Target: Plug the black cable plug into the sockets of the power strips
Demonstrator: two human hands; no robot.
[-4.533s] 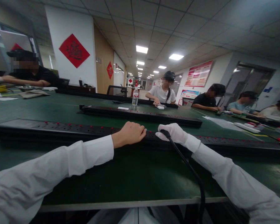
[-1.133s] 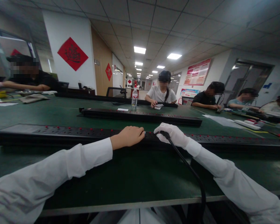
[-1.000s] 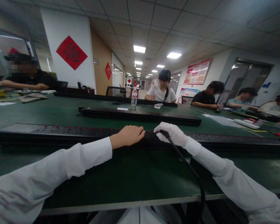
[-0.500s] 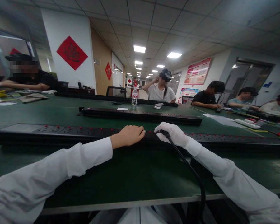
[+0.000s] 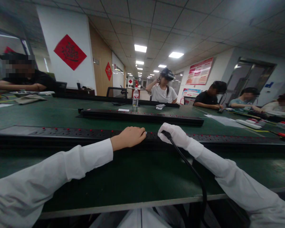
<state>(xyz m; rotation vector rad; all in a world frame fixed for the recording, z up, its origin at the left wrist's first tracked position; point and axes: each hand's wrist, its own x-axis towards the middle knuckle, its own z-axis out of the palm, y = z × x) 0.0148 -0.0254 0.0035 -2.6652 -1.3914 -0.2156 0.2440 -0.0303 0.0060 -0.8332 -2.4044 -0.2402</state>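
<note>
A long black power strip (image 5: 73, 136) with a row of red dots lies across the table in front of me. My left hand (image 5: 128, 137), bare and in a white sleeve, rests over its middle, fingers together and bent around the top. Just to the right, my right hand (image 5: 173, 136) wears a white glove and is closed on a black plug (image 5: 165, 134) above the strip. From the plug a thick black cable (image 5: 192, 169) runs down past the table's front edge. My right fingers hide the plug's front, so I cannot tell whether it touches the sockets.
Behind lies a second black strip (image 5: 142, 116), and a third (image 5: 97, 97) farther back. A water bottle (image 5: 135, 98) stands between them. White paper (image 5: 223, 121) lies right on the green table (image 5: 123, 177). A person in white (image 5: 165, 93) sits opposite; others sit along both sides.
The view has turned slightly to the right. My right hand with the plug has shifted a little rightward along the strip; my left hand keeps its place.
</note>
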